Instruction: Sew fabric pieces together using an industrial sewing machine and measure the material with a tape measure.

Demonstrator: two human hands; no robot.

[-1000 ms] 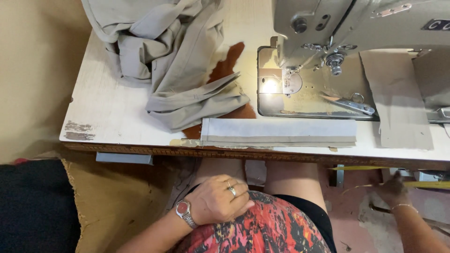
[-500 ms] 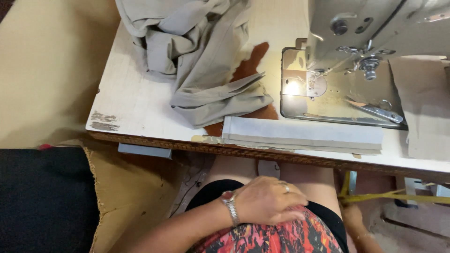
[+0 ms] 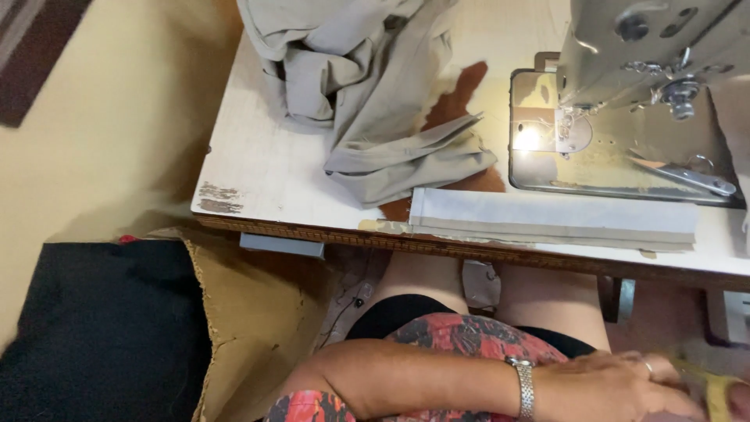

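Left hand (image 3: pixel 617 384), wristwatch (image 3: pixel 523 387) on wrist, reaches across lap at bottom right corner of view, fingers touching yellow strip (image 3: pixel 715 391); grasp cannot be told, blurred. Right hand out of view. Above, sewing table (image 3: pixel 266 168): folded pale fabric strips (image 3: pixel 551 219) along front edge, crumpled grey garment (image 3: pixel 367 94) toward left rear, sewing machine (image 3: pixel 648 55) at right rear.

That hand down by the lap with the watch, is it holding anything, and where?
The left hand touches a yellow strip at the frame's corner; whether it grips it cannot be told.
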